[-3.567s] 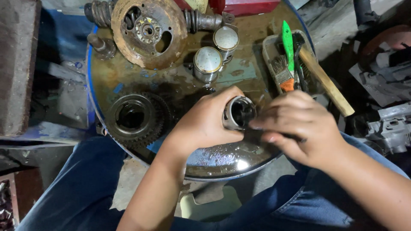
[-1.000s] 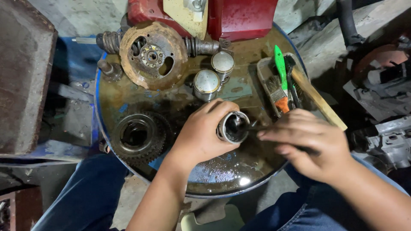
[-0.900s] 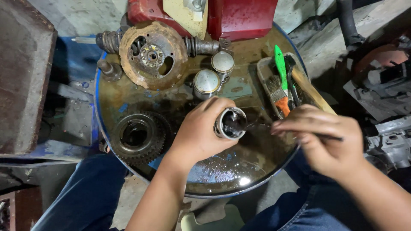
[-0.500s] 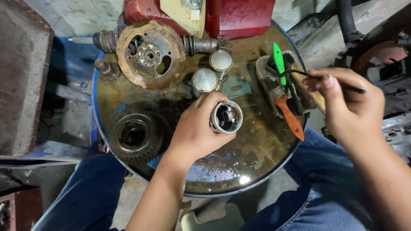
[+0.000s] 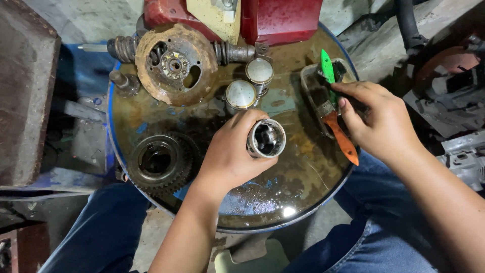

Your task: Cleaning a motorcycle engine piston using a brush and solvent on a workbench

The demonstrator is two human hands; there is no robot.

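L hand [image 5: 230,151], centre frame, wraps a hollow metal piston [image 5: 266,138], fingers closed round the skirt; open end faces up toward the camera, prob. so the bore stays inspectable. R hand [image 5: 379,124], right of centre, is partly curled over the small rectangular tray [image 5: 309,76] at upper right; fingertips touch the handle end of an orange-handled brush [image 5: 341,136], whose bristle end lies in the tray. Whether R hand fully grips the brush: cannot tell. A green-handled tool [image 5: 327,68] also rests in the tray. Work surface is an oily drum top [image 5: 298,172] w/ blue rim. Two more pistons [image 5: 240,95] stand crown-up just above the L hand, near each other. Rusted flywheel plate [image 5: 172,63] sits upper left, against a red engine housing [image 5: 283,17] at top edge. Gear ring [image 5: 159,162] lies left of centre, near the rim. Open room: lower-centre and lower-right of drum top, wet w/ fluid, no parts there. Drum edge is close below L wrist; knees in blue jeans [image 5: 101,232] flank it.
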